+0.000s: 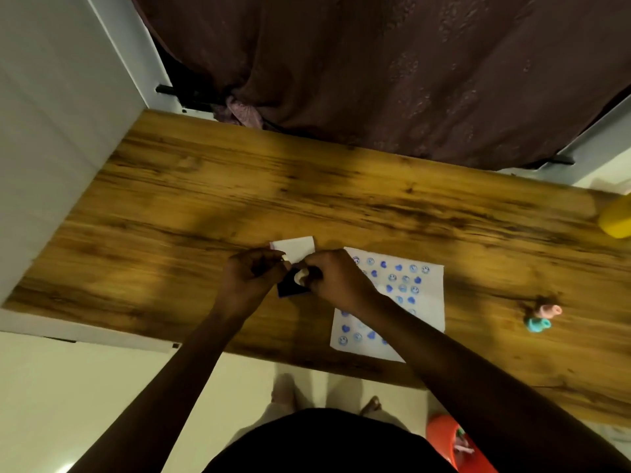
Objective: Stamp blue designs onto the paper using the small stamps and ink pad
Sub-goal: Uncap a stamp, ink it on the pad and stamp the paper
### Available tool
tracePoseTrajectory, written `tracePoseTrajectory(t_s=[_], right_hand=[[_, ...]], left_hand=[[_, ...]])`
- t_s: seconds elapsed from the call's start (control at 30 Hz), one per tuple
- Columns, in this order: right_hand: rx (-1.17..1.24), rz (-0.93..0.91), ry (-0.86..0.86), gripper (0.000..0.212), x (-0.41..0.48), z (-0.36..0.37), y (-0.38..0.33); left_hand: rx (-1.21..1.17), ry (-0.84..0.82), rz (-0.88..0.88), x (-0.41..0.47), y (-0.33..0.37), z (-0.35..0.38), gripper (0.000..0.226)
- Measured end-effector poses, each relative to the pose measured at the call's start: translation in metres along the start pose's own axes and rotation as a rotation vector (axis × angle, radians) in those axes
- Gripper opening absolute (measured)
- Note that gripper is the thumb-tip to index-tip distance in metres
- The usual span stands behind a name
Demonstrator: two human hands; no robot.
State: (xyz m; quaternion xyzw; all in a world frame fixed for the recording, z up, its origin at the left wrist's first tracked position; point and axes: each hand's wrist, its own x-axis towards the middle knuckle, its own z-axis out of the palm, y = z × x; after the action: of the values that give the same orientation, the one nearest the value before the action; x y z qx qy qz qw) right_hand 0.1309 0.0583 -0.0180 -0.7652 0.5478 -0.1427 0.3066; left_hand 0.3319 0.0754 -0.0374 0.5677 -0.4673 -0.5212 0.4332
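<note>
Hands meet over the wooden surface (205, 206), just left of the paper (423, 302) covered in blue hearts and smiley prints. Beneath them lies the dark ink pad (290, 290), its white lid (297, 246) just beyond. The right hand (336, 278) has its fingers pinched on a small pale stamp (301, 276) above the pad. The left hand (251, 274) is curled; what it grips, I cannot tell. Two more stamps, pink (548, 310) and teal (537, 325), lie touching, well to the right.

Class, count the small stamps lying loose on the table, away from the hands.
2: a pink stamp and a teal stamp, touching, right of the paper. Another may be hidden in the right hand.
</note>
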Motion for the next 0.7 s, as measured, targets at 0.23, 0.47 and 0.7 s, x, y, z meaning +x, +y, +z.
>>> tracePoseTrajectory(t_s=[0.23,0.47,0.7], right_hand=[[0.286,0.256,0.301,0.033,-0.084,-0.041,0.033],[0.203,0.482,0.328,0.024,-0.165,-0.028,0.049],[0.181,0.511,0.236,0.032,-0.181,-0.003,0.045]], left_hand=[[-0.004,-0.171,0.035,-0.013,0.009,0.030,0.027],[0.219,-0.271,0.091,-0.020,0.002,0.073,0.022],[0.184,-0.341,0.004,-0.025,0.002,0.099,0.019]])
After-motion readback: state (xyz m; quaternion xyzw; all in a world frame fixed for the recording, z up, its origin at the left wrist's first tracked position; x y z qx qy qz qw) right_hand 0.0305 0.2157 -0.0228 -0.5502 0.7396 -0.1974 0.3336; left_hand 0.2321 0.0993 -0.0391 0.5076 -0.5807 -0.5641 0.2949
